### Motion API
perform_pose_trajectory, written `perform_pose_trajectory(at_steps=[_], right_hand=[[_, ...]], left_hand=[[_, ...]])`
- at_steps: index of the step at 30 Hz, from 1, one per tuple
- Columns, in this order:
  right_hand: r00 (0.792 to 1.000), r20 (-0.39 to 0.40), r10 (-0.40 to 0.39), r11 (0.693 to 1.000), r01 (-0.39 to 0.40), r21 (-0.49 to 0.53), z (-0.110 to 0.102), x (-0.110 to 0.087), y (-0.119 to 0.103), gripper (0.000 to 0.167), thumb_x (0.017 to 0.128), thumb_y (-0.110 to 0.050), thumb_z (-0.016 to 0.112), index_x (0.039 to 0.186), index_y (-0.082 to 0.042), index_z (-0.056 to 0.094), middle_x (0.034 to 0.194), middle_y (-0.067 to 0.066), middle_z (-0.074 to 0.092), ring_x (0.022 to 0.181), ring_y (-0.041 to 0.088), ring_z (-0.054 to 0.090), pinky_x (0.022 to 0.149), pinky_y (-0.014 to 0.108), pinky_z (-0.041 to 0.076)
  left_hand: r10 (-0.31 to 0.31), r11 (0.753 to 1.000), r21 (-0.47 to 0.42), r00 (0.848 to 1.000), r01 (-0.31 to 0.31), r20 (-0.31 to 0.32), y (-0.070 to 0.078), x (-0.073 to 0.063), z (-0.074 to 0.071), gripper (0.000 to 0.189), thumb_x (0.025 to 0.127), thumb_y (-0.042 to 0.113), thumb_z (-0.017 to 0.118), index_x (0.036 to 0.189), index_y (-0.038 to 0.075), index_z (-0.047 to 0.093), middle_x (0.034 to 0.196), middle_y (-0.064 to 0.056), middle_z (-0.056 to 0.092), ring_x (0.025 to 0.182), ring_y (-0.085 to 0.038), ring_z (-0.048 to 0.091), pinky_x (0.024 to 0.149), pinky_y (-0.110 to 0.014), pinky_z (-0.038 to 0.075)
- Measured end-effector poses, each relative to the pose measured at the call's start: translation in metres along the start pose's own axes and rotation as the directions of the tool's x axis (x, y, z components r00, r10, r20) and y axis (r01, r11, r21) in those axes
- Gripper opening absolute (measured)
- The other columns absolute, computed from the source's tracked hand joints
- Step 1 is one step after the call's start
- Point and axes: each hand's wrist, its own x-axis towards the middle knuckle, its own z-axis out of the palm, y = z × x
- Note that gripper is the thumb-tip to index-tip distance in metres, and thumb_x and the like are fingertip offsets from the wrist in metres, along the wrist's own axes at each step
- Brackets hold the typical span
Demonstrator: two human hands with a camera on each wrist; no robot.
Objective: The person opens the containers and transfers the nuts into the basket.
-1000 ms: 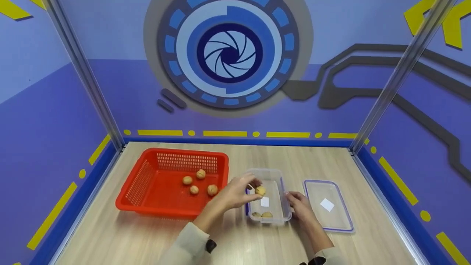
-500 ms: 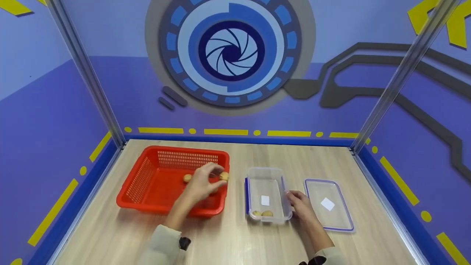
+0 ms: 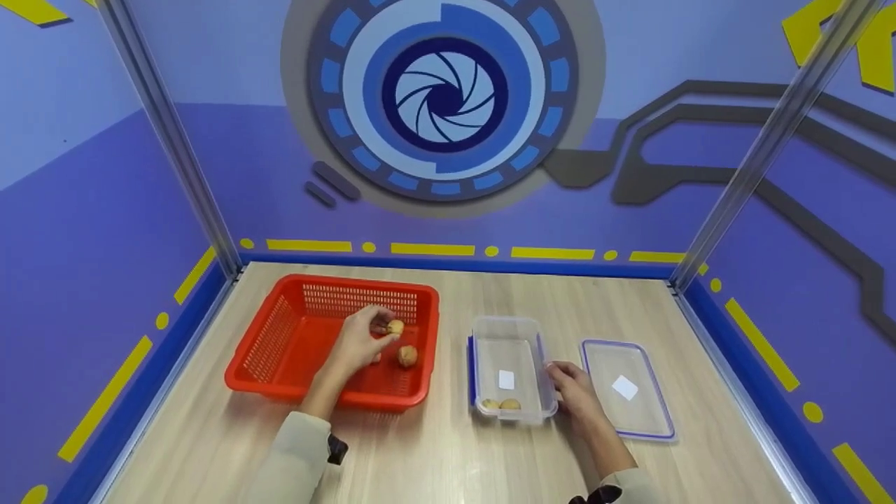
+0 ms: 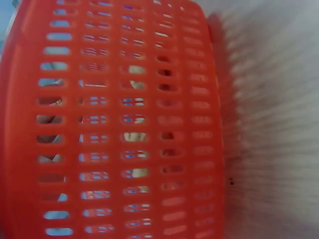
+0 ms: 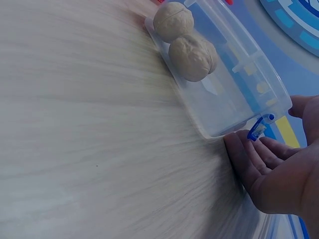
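Note:
My left hand (image 3: 357,341) is inside the red basket (image 3: 262,381), pinching a walnut (image 3: 395,327) between thumb and fingers. A second walnut (image 3: 407,355) lies on the basket floor beside it; another shows partly under the hand. In the left wrist view, the slotted basket wall (image 4: 109,127) hides most of that hand. My right hand (image 3: 575,393) grips the right side of a clear food container (image 3: 505,350). The right wrist view shows its thumb at the rim and fingers (image 5: 241,157) at the lower edge. Two walnuts (image 5: 192,56) sit in the container's near end.
A clear lid (image 3: 640,413) with a purple-blue seal lies on the wooden table (image 3: 448,448), right of the container. Blue panels (image 3: 231,175) and metal posts (image 3: 770,140) enclose the table at the back and sides.
My left hand has moved left from above the container, past the basket's right rim and into the basket, carrying the walnut. My right hand has stayed at the container.

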Motion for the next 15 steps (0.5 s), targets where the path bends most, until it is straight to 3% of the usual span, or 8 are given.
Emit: perform_pose_trajectory(at_steps=[6, 15], right_hand=[[1.000, -0.009, 0.008, 1.000, -0.008, 0.005, 0.000, 0.001, 0.000, 0.045, 0.108, -0.027, 0.063, 0.136, 0.007, 0.056, 0.134, 0.025, 0.058, 0.121, 0.037, 0.058, 0.091, 0.045, 0.056], [1.000, -0.018, 0.010, 1.000, -0.010, -0.003, 0.000, 0.001, -0.001, 0.042, 0.108, -0.027, 0.063, 0.133, 0.006, 0.059, 0.134, 0.024, 0.059, 0.123, 0.038, 0.058, 0.096, 0.046, 0.053]], left_hand=[[-0.038, 0.999, 0.022, 0.999, 0.037, 0.025, -0.011, 0.005, 0.003, 0.031, 0.090, 0.005, 0.084, 0.118, 0.005, 0.071, 0.113, -0.009, 0.071, 0.104, -0.026, 0.070, 0.095, -0.049, 0.059], [-0.123, 0.991, 0.061, 0.992, 0.121, 0.031, -0.015, 0.005, 0.003, 0.033, 0.090, 0.004, 0.084, 0.120, 0.005, 0.070, 0.112, -0.009, 0.070, 0.105, -0.028, 0.069, 0.094, -0.044, 0.059]])
